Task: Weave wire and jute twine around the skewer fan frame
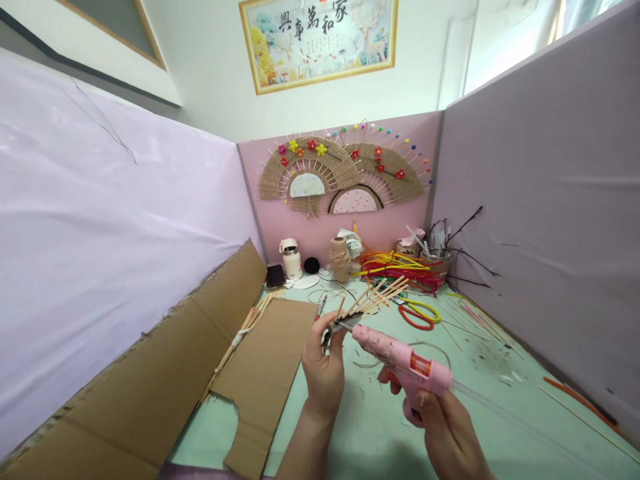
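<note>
My right hand (445, 420) is wrapped round the handle of a pink hot glue gun (400, 360), and a clear glue stick (490, 397) trails out of its back end. The nozzle meets the base of a small fan piece with thin wooden sticks (383, 297) spreading from it. Closed fingers of my left hand (325, 360) grip that piece at its dark-edged base, which they partly hide. Just beyond to the right lie scissors (420, 313) with red and yellow handles.
Flat cardboard (270, 360) lies left of my hands, beside a bundle of sticks (240, 337) and a leaning cardboard strip (200, 320). Twine (340, 259), a white bottle (291, 260) and coloured pipe cleaners (400, 267) stand at the back. Two decorated fans (310, 160) hang on the pink panel.
</note>
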A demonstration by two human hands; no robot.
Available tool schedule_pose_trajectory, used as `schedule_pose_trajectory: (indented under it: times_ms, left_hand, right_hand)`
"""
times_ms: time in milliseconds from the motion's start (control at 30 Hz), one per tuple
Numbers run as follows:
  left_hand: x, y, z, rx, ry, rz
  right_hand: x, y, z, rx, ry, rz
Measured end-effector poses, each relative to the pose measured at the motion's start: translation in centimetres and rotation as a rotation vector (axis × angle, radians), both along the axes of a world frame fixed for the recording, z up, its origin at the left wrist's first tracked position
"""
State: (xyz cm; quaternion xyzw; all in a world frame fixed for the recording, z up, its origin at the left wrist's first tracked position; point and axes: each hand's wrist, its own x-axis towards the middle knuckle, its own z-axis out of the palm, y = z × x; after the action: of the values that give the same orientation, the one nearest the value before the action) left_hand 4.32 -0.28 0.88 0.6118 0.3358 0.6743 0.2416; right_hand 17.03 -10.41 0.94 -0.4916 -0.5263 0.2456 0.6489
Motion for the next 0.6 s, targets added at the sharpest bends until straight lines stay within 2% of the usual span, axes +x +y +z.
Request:
schedule_pose_trajectory:
  times_ms: [367,600]
  left_hand:
    - [0.32,0.04,0.1,-0.007,-0.021,-0.021]
    - [0.58,-0.12,0.0,-0.01,-0.011,-0.014]
  right_hand:
    - [-0.14,0.0,-0.39,-0.001,0.061,0.015]
    - [0.01,0.09,-0.24,0.045,0.009,-0.004]
